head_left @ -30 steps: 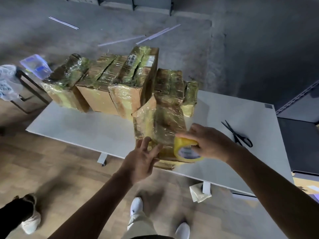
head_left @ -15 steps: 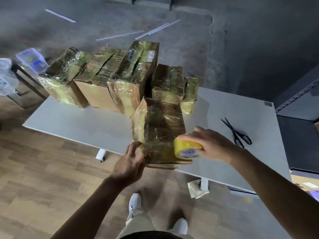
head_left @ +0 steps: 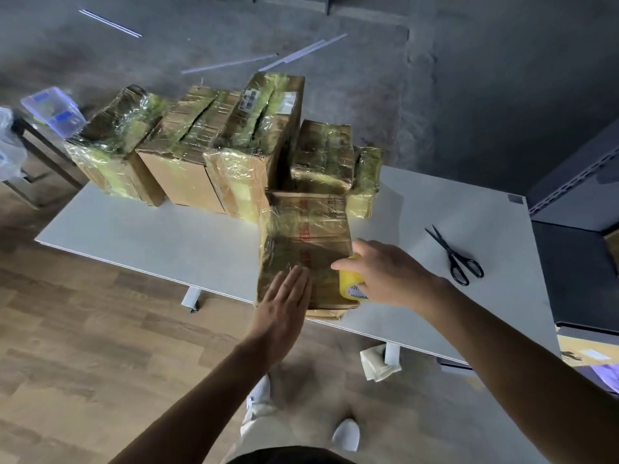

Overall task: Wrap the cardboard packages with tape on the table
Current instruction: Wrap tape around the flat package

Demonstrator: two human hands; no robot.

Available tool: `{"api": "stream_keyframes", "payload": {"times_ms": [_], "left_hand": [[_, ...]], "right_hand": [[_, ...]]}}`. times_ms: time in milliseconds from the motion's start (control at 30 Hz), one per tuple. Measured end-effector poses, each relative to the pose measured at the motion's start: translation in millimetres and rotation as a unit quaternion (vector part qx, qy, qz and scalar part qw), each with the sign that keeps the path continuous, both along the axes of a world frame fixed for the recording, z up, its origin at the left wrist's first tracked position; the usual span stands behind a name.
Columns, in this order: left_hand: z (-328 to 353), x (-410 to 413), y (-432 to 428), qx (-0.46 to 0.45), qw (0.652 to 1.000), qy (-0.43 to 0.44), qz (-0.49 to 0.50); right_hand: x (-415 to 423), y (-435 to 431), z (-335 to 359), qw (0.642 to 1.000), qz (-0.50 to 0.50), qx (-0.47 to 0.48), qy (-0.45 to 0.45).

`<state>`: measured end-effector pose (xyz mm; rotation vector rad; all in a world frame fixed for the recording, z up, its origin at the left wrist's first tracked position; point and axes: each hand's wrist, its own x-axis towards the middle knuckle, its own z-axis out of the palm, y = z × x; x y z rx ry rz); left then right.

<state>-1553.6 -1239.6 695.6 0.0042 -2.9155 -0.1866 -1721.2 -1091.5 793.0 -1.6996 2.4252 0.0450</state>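
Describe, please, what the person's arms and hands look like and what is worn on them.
The left hand and right hand are bare: no gloves, rings or watch visible. The left forearm and right forearm are uncovered to the frame's edge; no sleeve shows.

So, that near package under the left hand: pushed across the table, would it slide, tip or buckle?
Probably slides easily: glossy film covers the package and the table looks smooth. Unlikely to tip, since it lies flat and low. Likely stiff: the left hand presses flat on it without visible denting.
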Motion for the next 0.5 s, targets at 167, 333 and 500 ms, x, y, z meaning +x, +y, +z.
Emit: {"api": "stream_keyframes", "payload": {"times_ms": [167,333,500], "left_hand": [[-12,1,0,0.022,0.998,-0.053,0.031],[-17,4,-8,0.032,0.995,-0.094,0.017],[-15,3,-8,0.015,0.992,-0.124,0.031]], "right_hand": [[-8,13,-4,0.992,-0.042,-0.042,-0.114],[-10,22,-4,0.997,-0.023,-0.014,-0.076],[-20,35,1,0.997,-0.023,0.076,-0.003]]}}
